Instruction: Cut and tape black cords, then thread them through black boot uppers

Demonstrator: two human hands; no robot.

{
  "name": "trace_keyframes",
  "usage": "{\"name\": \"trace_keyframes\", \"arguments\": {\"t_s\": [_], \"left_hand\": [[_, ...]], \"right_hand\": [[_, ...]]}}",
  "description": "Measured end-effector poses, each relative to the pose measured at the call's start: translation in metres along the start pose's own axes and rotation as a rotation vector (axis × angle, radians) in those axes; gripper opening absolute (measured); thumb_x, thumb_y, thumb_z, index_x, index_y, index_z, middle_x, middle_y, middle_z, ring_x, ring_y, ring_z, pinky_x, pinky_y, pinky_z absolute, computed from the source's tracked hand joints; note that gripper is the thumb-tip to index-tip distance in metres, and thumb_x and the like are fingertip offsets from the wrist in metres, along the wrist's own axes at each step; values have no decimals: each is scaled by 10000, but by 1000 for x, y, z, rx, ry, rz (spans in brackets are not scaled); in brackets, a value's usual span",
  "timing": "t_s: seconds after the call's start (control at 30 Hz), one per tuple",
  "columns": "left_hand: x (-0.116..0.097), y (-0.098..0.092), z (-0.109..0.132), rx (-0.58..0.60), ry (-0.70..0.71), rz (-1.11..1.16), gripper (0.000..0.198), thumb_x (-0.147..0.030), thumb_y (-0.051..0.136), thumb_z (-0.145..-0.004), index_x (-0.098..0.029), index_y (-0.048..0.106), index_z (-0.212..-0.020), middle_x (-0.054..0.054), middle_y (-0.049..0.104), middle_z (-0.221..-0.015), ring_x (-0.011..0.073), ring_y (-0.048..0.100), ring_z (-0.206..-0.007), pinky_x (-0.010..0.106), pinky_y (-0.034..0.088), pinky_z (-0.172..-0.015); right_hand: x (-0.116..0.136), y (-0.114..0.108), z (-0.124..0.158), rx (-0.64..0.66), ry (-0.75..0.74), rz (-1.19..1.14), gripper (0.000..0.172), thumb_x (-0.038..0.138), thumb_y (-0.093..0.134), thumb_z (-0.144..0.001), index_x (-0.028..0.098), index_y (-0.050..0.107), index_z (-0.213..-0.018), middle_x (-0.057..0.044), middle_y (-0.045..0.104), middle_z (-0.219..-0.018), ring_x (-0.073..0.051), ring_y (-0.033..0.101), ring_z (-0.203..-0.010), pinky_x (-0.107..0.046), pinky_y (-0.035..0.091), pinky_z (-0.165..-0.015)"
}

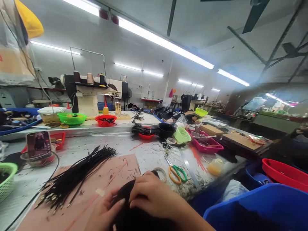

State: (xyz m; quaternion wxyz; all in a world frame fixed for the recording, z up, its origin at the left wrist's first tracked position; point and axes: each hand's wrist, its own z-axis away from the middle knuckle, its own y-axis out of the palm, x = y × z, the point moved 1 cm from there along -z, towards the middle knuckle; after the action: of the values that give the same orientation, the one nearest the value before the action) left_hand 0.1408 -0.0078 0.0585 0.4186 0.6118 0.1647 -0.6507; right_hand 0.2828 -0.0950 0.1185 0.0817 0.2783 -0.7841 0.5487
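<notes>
At the front edge of the bench both hands grip a soft black piece (125, 192); its kind does not show, and its lower part blends into the dark. My left hand (106, 205) holds it from the left with thumb and fingers closed. From above, my right hand (152, 192) pinches it with bent fingers. A bundle of black cords (84, 170) with pale metal tips lies left of the hands on a pinkish board (117, 176). Just beyond the right hand are a roll of tape (160, 174) and scissors (177, 174) with orange and green handles.
A blue bin (260, 192) stands at the right, with a red basin (284, 171) behind it. A phone (38, 144) leans at the left. A metal ruler (190, 168) and a magenta basket (207, 146) lie beyond the scissors. A sewing machine (89, 96) stands at the back.
</notes>
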Motion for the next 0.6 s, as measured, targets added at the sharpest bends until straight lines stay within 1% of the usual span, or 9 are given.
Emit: {"name": "trace_keyframes", "arguments": {"t_s": [0.07,0.13,0.27,0.33,0.4,0.5,0.6], "left_hand": [[2,6,4,7,-86,111,432,-369,816,-484,-194,624,-830,17,698,-656,193,627,-562,271,496,-521],[3,10,7,14,-118,181,426,-336,816,-497,-174,609,-831,23,696,-652,170,623,-546,250,488,-516],[3,13,11,9,-117,228,376,-291,808,-521,-153,604,-806,29,697,-663,148,618,-553,236,490,-534],[3,13,12,23,-99,224,341,-272,785,-557,-151,609,-823,34,700,-687,151,624,-577,246,497,-559],[4,13,13,36,-78,217,317,-237,756,-581,-153,611,-850,33,699,-697,153,626,-586,249,496,-568],[3,14,14,-1,-84,208,304,-174,715,-566,-163,604,-849,2,674,-622,126,591,-510,219,462,-506],[4,15,15,-33,-98,210,303,-159,685,-558,-164,595,-848,-5,664,-610,122,578,-491,216,449,-487]], "right_hand": [[0,-3,6,-35,39,-62,19,191,642,-778,197,624,-772,20,641,-762,-112,581,-776,-238,369,-798],[-1,-7,11,-41,55,-118,40,167,632,-773,200,609,-773,16,636,-766,-121,564,-774,-257,371,-799],[-3,-13,16,-34,45,-169,129,87,597,-712,200,578,-771,7,614,-739,-143,548,-745,-297,383,-782],[-3,-14,17,-46,34,-165,202,47,568,-661,200,563,-792,6,608,-739,-148,543,-727,-311,388,-774],[-3,-14,17,-61,22,-149,246,31,539,-640,202,552,-817,3,609,-750,-149,543,-723,-320,393,-774],[-4,-13,17,-85,28,-106,210,43,511,-677,204,540,-809,-3,607,-745,-152,548,-725,-330,401,-778],[-7,-12,16,-111,88,-63,138,74,504,-735,203,531,-778,2,595,-703,-149,544,-698,-330,408,-763]]}}
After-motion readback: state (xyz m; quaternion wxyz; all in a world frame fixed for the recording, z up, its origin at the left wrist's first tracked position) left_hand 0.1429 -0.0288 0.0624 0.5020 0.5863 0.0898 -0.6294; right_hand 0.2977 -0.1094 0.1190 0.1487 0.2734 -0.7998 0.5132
